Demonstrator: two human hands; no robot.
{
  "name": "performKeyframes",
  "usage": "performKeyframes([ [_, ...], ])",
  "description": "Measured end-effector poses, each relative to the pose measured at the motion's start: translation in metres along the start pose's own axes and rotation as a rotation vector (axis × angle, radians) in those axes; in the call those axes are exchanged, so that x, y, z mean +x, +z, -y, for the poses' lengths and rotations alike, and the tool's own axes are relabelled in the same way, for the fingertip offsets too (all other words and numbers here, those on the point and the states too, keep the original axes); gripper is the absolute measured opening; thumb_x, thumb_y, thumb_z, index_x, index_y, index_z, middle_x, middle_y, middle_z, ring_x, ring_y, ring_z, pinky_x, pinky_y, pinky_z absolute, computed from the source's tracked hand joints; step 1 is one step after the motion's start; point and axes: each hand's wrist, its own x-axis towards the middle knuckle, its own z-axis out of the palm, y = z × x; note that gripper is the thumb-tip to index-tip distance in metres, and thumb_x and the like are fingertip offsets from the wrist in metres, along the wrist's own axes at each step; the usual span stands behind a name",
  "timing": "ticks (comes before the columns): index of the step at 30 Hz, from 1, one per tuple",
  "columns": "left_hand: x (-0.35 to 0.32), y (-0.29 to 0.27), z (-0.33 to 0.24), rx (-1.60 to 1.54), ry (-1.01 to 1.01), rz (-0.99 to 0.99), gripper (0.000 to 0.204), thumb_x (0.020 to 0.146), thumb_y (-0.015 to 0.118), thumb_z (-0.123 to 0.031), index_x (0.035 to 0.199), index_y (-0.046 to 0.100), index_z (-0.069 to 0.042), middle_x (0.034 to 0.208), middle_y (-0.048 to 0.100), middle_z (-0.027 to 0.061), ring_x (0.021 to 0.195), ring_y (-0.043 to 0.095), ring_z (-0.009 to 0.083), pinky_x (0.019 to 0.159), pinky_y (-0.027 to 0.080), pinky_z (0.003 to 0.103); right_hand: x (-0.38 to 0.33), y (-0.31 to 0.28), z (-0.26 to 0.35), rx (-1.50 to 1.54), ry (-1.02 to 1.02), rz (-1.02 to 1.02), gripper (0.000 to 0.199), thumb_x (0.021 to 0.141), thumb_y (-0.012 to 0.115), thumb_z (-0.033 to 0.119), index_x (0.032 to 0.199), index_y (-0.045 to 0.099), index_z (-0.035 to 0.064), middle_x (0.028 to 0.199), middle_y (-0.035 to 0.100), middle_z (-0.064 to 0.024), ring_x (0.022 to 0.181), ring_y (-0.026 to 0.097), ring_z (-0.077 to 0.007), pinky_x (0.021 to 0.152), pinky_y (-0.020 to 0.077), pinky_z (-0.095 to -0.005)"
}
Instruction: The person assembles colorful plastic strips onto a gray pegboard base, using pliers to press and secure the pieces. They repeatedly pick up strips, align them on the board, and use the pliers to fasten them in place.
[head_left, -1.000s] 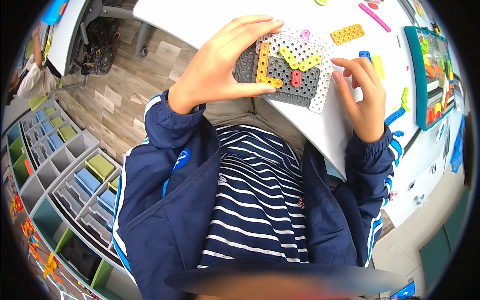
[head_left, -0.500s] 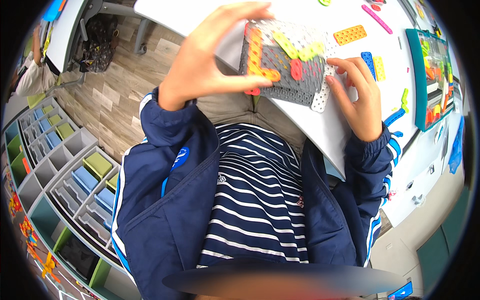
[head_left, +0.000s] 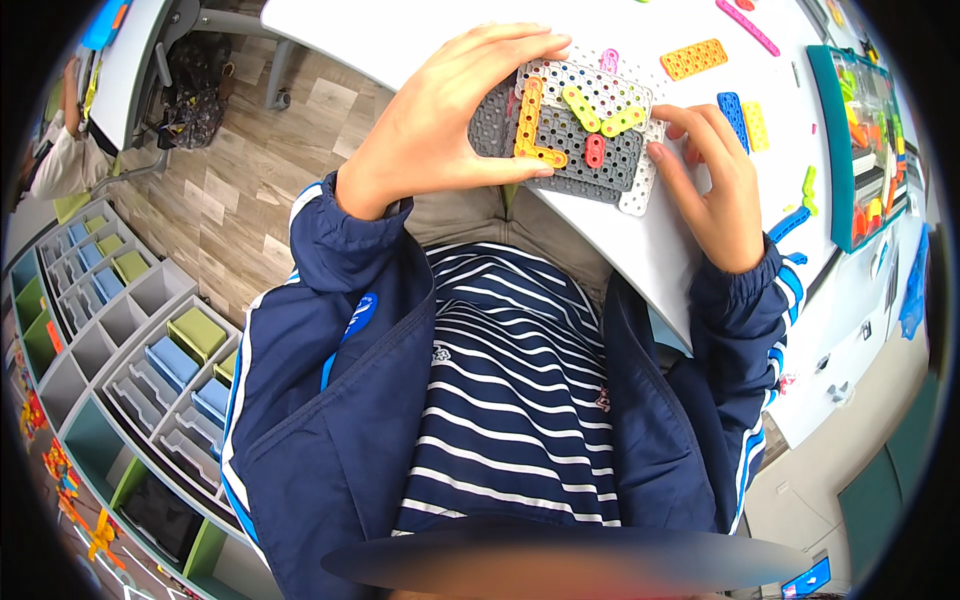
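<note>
A flat assembly of grey and white perforated building plates [head_left: 622, 168] lies between my hands at the table's near edge. My left hand [head_left: 440, 125] grips its left side, thumb along the bottom and fingers over the top. On its face sit a yellow-orange L-shaped beam [head_left: 530, 112], two lime links [head_left: 580, 108] forming a V and a short red link [head_left: 596, 152]. A pink link [head_left: 609, 60] sticks out at the top. My right hand [head_left: 715, 175] pinches the white perforated strip [head_left: 637, 187] along the right edge. Its curled fingers are partly hidden.
Loose on the white table [head_left: 380, 40] are an orange plate [head_left: 694, 59], blue [head_left: 734, 122] and yellow [head_left: 757, 126] strips, a magenta beam [head_left: 748, 27] and a blue beam [head_left: 790, 224]. A teal parts tray [head_left: 828, 150] stands right. Shelves with bins [head_left: 198, 335] are left; a person [head_left: 75, 150] is beyond.
The assembly has shifted slightly and its face is now sharp where it was blurred. My left hand has moved a little right, its fingers lower over the top edge. My right hand stays nearly still.
</note>
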Motion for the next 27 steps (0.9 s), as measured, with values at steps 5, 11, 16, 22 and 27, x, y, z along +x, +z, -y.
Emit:
performKeyframes([
  [5,-0.001,-0.001,0.001,-0.029,0.001,-0.018,0.085,0.07,0.091,-0.023,0.145,0.056,-0.003,0.138,0.064,0.0141,0.135,0.056,0.0317,0.115,0.042,0.043,0.0,-0.001,0.0,-0.006,0.001,0.008,0.03,0.089,0.073,0.005,0.118,0.068,0.0054,0.095,0.059,-0.0114,0.086,0.063,-0.0265,0.075,0.0521,-0.0335],
  [11,0.003,-0.04,0.027,0.162,-0.196,-0.411,0.087,0.067,0.095,-0.027,0.14,0.057,0.002,0.131,0.067,0.0182,0.124,0.063,0.028,0.108,0.047,0.04,-0.001,0.0,-0.003,-0.052,-0.024,-0.022,0.03,0.089,0.073,0.005,0.118,0.069,0.0056,0.094,0.06,-0.012,0.087,0.065,-0.0278,0.076,0.052,-0.0352],
  [16,0.001,-0.044,0.048,0.251,-0.391,-0.379,0.087,0.072,0.093,-0.031,0.142,0.055,0.003,0.132,0.066,0.0199,0.126,0.061,0.0304,0.109,0.045,0.041,0.001,0.001,-0.003,-0.104,-0.053,-0.063,0.029,0.091,0.072,0.005,0.12,0.069,0.0057,0.095,0.061,-0.0079,0.079,0.056,-0.0181,0.069,0.0462,-0.0283],
  [22,0.0,-0.039,0.04,0.349,-0.389,-0.321,0.086,0.076,0.09,-0.03,0.146,0.051,0.003,0.138,0.061,0.0228,0.132,0.057,0.035,0.113,0.042,0.043,0.004,0.008,0.011,-0.082,-0.083,-0.115,0.032,0.087,0.075,0.005,0.119,0.069,0.0059,0.102,0.064,-0.0138,0.093,0.066,-0.0313,0.081,0.0526,-0.0381],
  [27,-0.002,-0.026,0.007,0.252,-0.256,-0.286,0.08,0.08,0.086,-0.026,0.145,0.05,0.003,0.143,0.056,0.0251,0.135,0.052,0.0383,0.114,0.04,0.046,0.008,-0.003,0.009,-0.208,-0.098,-0.16,0.032,0.086,0.076,0.005,0.117,0.07,0.0055,0.107,0.065,-0.0147,0.095,0.065,-0.0333,0.083,0.0528,-0.0392],
])
